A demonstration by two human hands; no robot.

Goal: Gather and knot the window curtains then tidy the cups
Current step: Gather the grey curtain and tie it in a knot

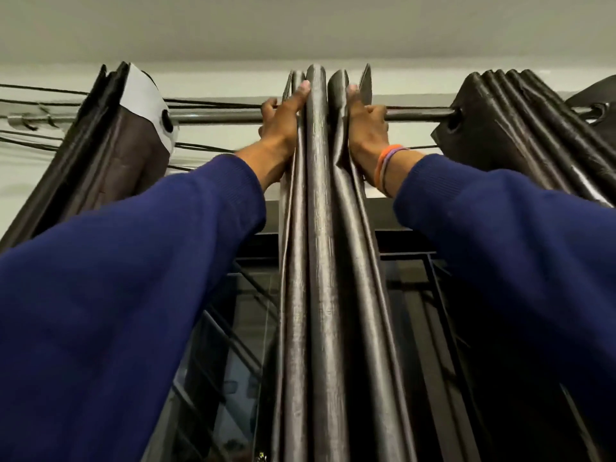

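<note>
Dark curtain bunches, three on one rod [216, 117]; both hands' fingers [301, 91] squeeze the middle bunch [316, 195]

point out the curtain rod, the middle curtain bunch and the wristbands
curtain rod [416, 114], head view, bare stretch right of the hands
middle curtain bunch [320, 201], head view, central fold
wristbands [383, 166], head view, orange band on the right wrist
</note>
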